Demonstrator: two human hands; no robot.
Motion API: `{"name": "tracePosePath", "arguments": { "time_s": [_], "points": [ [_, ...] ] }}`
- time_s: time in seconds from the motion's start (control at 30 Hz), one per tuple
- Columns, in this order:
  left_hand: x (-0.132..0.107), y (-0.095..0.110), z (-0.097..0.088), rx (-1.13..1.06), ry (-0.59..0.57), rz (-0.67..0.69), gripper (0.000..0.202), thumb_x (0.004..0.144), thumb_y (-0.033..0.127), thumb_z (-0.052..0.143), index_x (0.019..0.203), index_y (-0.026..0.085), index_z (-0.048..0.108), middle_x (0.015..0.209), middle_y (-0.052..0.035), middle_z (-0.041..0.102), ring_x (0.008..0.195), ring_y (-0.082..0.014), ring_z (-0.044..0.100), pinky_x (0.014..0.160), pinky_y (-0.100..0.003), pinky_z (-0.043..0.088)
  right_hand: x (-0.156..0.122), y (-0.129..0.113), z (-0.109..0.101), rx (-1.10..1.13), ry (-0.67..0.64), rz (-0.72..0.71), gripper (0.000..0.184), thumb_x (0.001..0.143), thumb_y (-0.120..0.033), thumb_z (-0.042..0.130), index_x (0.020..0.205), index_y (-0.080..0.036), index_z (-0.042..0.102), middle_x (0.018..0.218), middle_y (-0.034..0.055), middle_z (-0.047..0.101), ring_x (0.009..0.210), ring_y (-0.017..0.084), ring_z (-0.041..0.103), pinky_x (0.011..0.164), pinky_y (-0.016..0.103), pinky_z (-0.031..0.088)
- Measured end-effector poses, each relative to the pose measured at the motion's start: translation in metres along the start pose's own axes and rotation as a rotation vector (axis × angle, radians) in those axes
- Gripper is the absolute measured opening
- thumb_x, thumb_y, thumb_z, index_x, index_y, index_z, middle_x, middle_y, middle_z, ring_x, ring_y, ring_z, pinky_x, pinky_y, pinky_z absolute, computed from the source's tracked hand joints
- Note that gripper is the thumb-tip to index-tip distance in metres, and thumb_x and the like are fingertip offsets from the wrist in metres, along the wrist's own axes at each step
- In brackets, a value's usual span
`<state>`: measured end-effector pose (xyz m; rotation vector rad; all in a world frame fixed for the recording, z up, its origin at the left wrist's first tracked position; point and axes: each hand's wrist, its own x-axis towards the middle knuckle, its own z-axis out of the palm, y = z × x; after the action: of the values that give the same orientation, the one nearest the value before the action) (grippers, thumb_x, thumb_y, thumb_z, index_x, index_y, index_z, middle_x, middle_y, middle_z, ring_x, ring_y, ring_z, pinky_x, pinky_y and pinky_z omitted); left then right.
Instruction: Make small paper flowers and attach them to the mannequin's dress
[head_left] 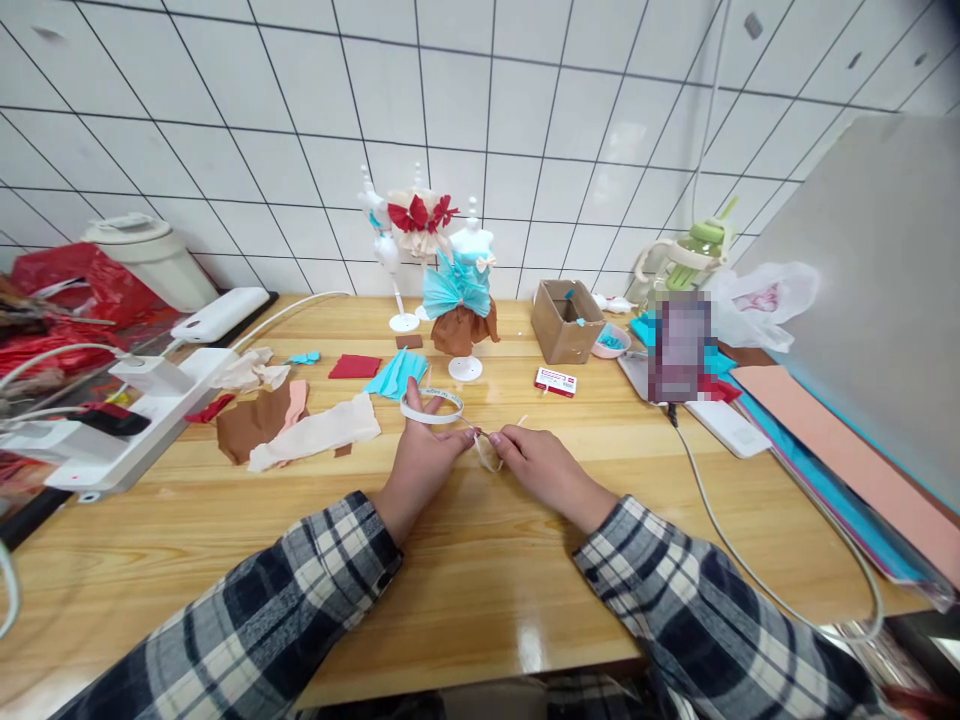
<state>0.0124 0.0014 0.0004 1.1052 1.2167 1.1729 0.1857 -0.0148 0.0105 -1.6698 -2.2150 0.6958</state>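
A roll of white tape point(430, 416) is looped around the fingers of my left hand point(418, 462), and that hand's thumb and finger close on the tape's loose end. A thin pale strip point(490, 464) hangs in a curl between my hands. My right hand point(546, 468) pinches the strip close to the left fingertips. Just beyond them stands a small white dress form point(472, 243) wearing a blue pleated paper bow point(457, 288) over a brown paper skirt point(465, 328). Pleated blue paper point(397, 375) lies behind my left hand.
Two more dress forms point(385, 250) stand at the back. Left are paper scraps point(322, 432), red paper point(355, 367) and a power strip point(142, 425). Right are a cardboard box point(568, 322), a small red-and-white box point(556, 381), a phone point(681, 345) and a cable point(709, 500).
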Motion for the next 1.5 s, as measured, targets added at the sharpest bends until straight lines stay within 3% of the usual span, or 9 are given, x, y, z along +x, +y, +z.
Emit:
{"name": "tracePosePath", "arguments": {
  "time_s": [0.27,0.53,0.77,1.07,1.37,1.5],
  "points": [
    [-0.002,0.002,0.003,-0.029,0.007,-0.04,0.125,0.065,0.013,0.079,0.146,0.04,-0.012,0.151,-0.02,0.028,0.075,-0.0134,0.07,0.071,-0.032,0.059,-0.001,-0.002,0.004,-0.037,0.015,0.03,0.043,0.097,-0.051,0.028,0.084,-0.021,0.056,0.078,0.0045,0.066,0.07,0.016,0.056,0.058,0.025,0.028],
    [-0.003,0.002,0.005,-0.039,-0.001,-0.012,0.125,0.063,0.009,0.079,0.148,0.036,-0.008,0.147,-0.0186,0.037,0.08,-0.0137,0.068,0.074,-0.03,0.057,0.0,-0.003,0.006,-0.027,0.031,0.024,0.042,0.097,-0.051,0.028,0.087,-0.022,0.057,0.076,0.0038,0.066,0.069,0.016,0.057,0.058,0.025,0.028],
    [-0.008,0.005,0.008,-0.06,-0.056,0.014,0.124,0.064,0.013,0.079,0.147,0.04,-0.008,0.149,-0.0185,0.033,0.075,-0.0124,0.068,0.074,-0.031,0.057,-0.002,-0.006,0.009,0.024,0.112,-0.015,0.036,0.098,-0.048,0.031,0.088,-0.022,0.055,0.076,0.0017,0.065,0.068,0.015,0.057,0.059,0.024,0.031],
    [-0.01,0.005,0.007,-0.111,-0.078,0.055,0.128,0.066,0.013,0.079,0.144,0.041,-0.018,0.147,-0.0177,0.037,0.076,-0.0127,0.069,0.074,-0.031,0.057,-0.002,-0.007,0.009,0.086,0.119,0.0,0.034,0.096,-0.047,0.036,0.087,-0.022,0.057,0.077,0.0012,0.066,0.068,0.015,0.057,0.061,0.023,0.033],
    [-0.01,0.01,0.008,-0.135,-0.073,-0.012,0.127,0.065,0.01,0.079,0.145,0.042,-0.014,0.148,-0.0176,0.035,0.07,-0.0105,0.068,0.073,-0.032,0.057,-0.001,-0.006,0.011,0.147,0.163,-0.022,0.035,0.096,-0.047,0.037,0.082,-0.022,0.057,0.072,-0.0001,0.063,0.065,0.014,0.054,0.059,0.023,0.031],
    [-0.011,0.011,0.008,-0.198,-0.097,-0.053,0.126,0.065,0.012,0.079,0.146,0.04,-0.013,0.145,-0.0168,0.04,0.069,-0.0095,0.067,0.075,-0.032,0.057,-0.001,-0.006,0.011,0.158,0.162,-0.03,0.035,0.096,-0.046,0.036,0.081,-0.022,0.058,0.073,-0.0002,0.063,0.067,0.014,0.055,0.06,0.023,0.032]
  ]
}}
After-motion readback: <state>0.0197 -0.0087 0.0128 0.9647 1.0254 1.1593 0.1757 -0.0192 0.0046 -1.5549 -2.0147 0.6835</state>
